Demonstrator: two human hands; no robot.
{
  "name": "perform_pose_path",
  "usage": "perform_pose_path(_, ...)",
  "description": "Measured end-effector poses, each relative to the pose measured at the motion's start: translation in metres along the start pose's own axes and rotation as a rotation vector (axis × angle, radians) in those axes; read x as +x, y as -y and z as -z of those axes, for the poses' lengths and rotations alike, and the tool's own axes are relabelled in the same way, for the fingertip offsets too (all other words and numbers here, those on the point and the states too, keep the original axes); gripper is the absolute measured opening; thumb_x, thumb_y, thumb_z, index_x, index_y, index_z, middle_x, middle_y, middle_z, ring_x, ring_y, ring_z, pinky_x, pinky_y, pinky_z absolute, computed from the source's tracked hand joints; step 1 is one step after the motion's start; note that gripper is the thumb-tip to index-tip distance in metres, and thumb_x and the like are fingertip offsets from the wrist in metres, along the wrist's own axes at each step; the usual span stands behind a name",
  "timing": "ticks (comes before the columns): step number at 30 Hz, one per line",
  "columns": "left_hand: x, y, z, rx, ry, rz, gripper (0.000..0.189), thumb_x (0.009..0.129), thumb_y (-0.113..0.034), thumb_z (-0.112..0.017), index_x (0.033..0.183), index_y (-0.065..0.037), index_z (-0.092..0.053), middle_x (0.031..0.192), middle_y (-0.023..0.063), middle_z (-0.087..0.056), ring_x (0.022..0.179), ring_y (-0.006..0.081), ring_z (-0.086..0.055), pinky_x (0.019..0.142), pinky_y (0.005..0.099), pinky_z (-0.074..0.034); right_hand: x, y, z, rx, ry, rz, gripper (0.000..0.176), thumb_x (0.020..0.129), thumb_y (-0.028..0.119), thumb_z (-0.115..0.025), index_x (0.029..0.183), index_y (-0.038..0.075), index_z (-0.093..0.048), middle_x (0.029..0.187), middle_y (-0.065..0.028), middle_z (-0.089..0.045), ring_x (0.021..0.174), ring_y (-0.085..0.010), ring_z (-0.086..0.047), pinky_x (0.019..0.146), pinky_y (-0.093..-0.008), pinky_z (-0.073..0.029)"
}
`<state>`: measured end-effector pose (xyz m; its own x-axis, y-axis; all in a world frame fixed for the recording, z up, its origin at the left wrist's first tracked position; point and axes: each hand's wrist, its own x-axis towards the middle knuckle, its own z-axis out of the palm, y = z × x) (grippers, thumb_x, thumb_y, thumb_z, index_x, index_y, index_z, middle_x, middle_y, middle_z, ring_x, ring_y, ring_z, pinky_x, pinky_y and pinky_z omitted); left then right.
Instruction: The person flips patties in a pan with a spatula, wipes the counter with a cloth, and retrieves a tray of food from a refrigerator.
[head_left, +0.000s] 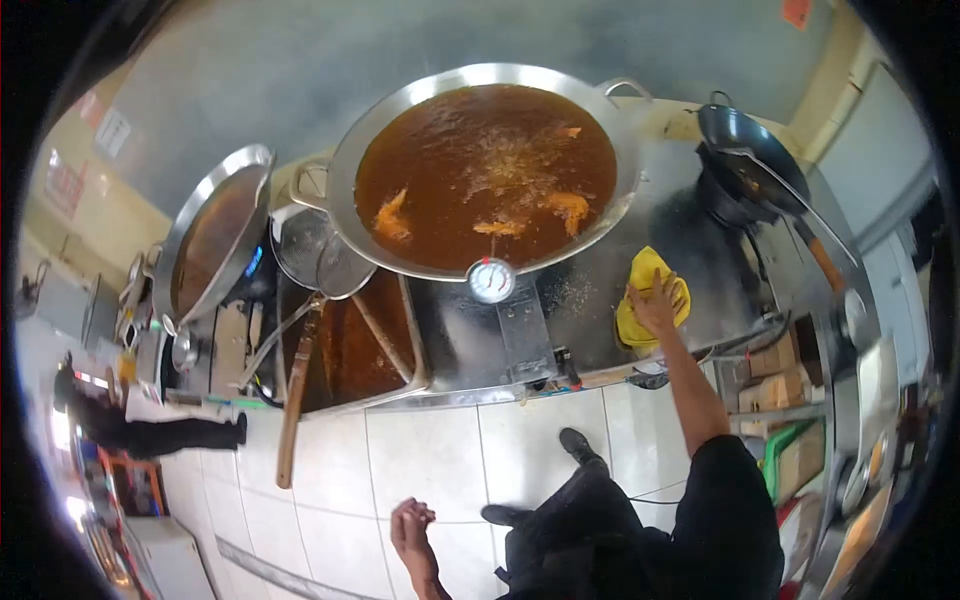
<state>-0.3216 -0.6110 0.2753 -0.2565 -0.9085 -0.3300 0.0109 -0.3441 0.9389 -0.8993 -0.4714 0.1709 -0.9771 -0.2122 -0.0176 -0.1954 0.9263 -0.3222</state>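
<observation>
Held the left hand (412, 535) half-curled above the floor tiles (430, 440), contents unclear. Had orange pieces (498, 229) in the wide pan's (480, 75) oil (450, 140), not yet out. Had crumbs (572, 292) on the steel counter (615, 255), uncleared. Laid the right hand (655, 303), fingers spread, on the yellow cloth (632, 328) beyond them.

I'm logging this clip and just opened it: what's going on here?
The person's right hand is spread on a yellow cloth on the metal counter, while the left hand is out over the floor, fingers curled. Orange pieces sit in brown liquid in a large pan, with a dial gauge at its near rim. Another person stands off to the left.
</observation>
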Motion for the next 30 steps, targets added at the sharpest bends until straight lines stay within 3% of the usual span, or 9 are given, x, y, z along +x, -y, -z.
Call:
perform_pose_path(4,-0.018,-0.077,-0.156,-0.052,0.197,-0.244,0.036,0.101,-0.034,-0.049,0.109,0.0,-0.054,0.095,0.0125,-0.056,0.083,0.0212,-0.055,0.077,0.0349,-0.046,0.082,0.029,-0.059,-0.061,-0.084,0.064,0.08,0.092,0.05,-0.049,0.151,0.004,-0.022,0.158,-0.0241,-0.012,0.145,-0.0405,-0.017,0.117,-0.0506,-0.015)
perform_pose_path(6,-0.036,-0.11,-0.21,-0.083,0.344,-0.356,0.043,0.099,-0.038,-0.052,0.105,0.005,-0.056,0.091,0.0197,-0.062,0.082,0.0258,-0.062,0.078,0.0377,-0.049,0.114,0.064,-0.082,0.081,-0.121,0.293,0.069,0.091,0.042,-0.051,0.144,0.0,-0.038,0.155,-0.0244,-0.023,0.143,-0.0401,-0.023,0.117,-0.0487,-0.018)
perform_pose_path(8,-0.057,-0.134,-0.245,-0.12,0.529,-0.442,0.041,0.1,-0.036,-0.052,0.099,0.005,-0.06,0.087,0.0197,-0.065,0.077,0.0264,-0.064,0.072,0.0391,-0.051,0.133,0.099,-0.108,0.051,0.346,0.556,0.054,0.089,0.033,-0.053,0.133,0.001,-0.053,0.148,-0.0227,-0.038,0.14,-0.0383,-0.031,0.115,-0.0475,-0.025)
perform_pose_path(10,-0.083,-0.15,-0.278,-0.218,0.608,-0.471,0.039,0.1,-0.033,-0.053,0.096,0.004,-0.062,0.082,0.0179,-0.066,0.072,0.0268,-0.066,0.069,0.0393,-0.053,0.066,0.134,-0.043,0.082,0.6,0.627,0.041,0.089,0.019,-0.051,0.126,0.005,-0.06,0.141,-0.0156,-0.049,0.136,-0.0336,-0.039,0.113,-0.0431,-0.032)
perform_pose_path(12,-0.108,-0.157,-0.306,-0.25,0.619,-0.539,0.033,0.096,-0.034,-0.058,0.087,-0.003,-0.057,0.073,0.012,-0.063,0.062,0.0218,-0.063,0.057,0.0338,-0.051,0.034,0.101,-0.059,0.361,0.437,1.125,0.041,0.088,0.006,-0.048,0.127,0.009,-0.06,0.14,-0.0087,-0.052,0.134,-0.028,-0.043,0.112,-0.0391,-0.036)
perform_pose_path(16,-0.153,-0.182,-0.326,-0.174,0.833,-0.748,0.03,0.097,-0.023,-0.057,0.082,0.001,-0.066,0.082,0.0135,-0.067,0.07,0.0216,-0.065,0.062,0.0319,-0.051,-0.015,0.02,-0.031,0.414,0.614,1.342,0.041,0.086,0.001,-0.049,0.123,0.008,-0.063,0.139,-0.0055,-0.053,0.133,-0.0236,-0.044,0.112,-0.0383,-0.035)
perform_pose_path(20,-0.201,-0.186,-0.341,-0.02,0.818,-1.25,0.017,0.08,-0.017,-0.07,0.087,-0.001,-0.072,0.085,0.0077,-0.07,0.072,0.0179,-0.064,0.06,0.0291,-0.051,-0.047,-0.081,0.019,0.185,0.717,1.466,0.031,0.08,0.0,-0.053,0.107,0.005,-0.067,0.125,-0.0074,-0.062,0.123,-0.0245,-0.052,0.106,-0.039,-0.039)
perform_pose_path(25,-0.266,-0.175,-0.372,-0.075,0.514,-1.371,0.015,0.075,-0.019,-0.075,0.081,-0.005,-0.074,0.078,0.0012,-0.067,0.065,0.0166,-0.057,0.056,0.0287,-0.049,-0.039,-0.218,0.07,0.379,0.386,1.072,0.023,0.075,-0.003,-0.055,0.094,0.003,-0.065,0.102,-0.0107,-0.065,0.101,-0.03,-0.061,0.091,-0.0404,-0.047)
perform_pose_path(30,-0.256,-0.167,-0.344,0.101,0.781,-1.204,0.021,0.09,-0.024,-0.066,0.084,-0.007,-0.056,0.071,0.0083,-0.063,0.06,0.0185,-0.062,0.054,0.0312,-0.05,-0.014,-0.242,0.118,0.676,-0.058,0.628,0.03,0.082,-0.003,-0.054,0.111,0.001,-0.06,0.106,-0.0193,-0.062,0.095,-0.0348,-0.062,0.084,-0.0419,-0.051)
